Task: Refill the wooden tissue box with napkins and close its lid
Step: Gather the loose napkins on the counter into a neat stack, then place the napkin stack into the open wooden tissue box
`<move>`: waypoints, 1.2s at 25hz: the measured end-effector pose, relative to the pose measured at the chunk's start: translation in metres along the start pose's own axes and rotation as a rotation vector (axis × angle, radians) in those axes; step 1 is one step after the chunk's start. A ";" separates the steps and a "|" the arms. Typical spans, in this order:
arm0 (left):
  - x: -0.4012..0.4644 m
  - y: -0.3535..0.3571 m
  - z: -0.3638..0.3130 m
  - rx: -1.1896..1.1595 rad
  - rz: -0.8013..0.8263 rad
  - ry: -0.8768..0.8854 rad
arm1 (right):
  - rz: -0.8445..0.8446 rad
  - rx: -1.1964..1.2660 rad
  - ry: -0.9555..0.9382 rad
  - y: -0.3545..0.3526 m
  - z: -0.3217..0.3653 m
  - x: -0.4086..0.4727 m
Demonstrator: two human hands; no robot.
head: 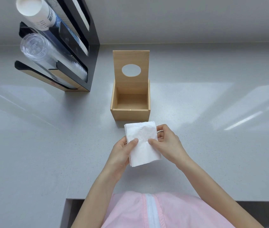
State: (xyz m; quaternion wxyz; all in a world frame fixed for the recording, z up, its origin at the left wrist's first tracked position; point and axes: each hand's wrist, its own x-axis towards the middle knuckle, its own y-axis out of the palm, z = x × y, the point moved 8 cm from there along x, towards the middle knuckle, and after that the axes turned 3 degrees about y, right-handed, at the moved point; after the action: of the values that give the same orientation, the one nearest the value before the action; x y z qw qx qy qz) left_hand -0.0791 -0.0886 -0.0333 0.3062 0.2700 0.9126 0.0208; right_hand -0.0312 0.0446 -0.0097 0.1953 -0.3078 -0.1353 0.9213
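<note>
A wooden tissue box (130, 115) stands on the grey counter, its inside bare. Its lid (131, 59), with an oval hole, is swung up and stands upright at the back. Just in front of the box I hold a stack of white napkins (142, 143) above the counter. My left hand (122, 152) grips the stack's left edge, thumb on top. My right hand (167, 142) holds the right edge, thumb on top and fingers curled behind.
A black cup dispenser (74, 46) stands at the back left, holding stacks of white paper cups (35, 12) and clear plastic cups (48, 56). The counter's front edge (74, 198) runs near my body. A wall rises behind the box.
</note>
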 end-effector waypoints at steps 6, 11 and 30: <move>-0.002 -0.003 -0.009 -0.057 -0.051 0.081 | -0.028 0.102 0.009 -0.002 -0.003 -0.005; -0.003 0.000 -0.020 -0.170 -0.018 0.174 | 0.272 0.421 0.142 0.025 -0.021 -0.010; -0.006 -0.009 -0.029 -0.211 0.028 0.258 | 0.172 0.618 0.060 0.021 -0.018 -0.012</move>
State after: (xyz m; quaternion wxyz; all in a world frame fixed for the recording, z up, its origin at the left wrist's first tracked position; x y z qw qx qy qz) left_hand -0.0963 -0.0959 -0.0083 0.2128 0.2442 0.9333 0.1550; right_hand -0.0169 0.0231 -0.0252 0.2048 -0.2714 0.1832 0.9224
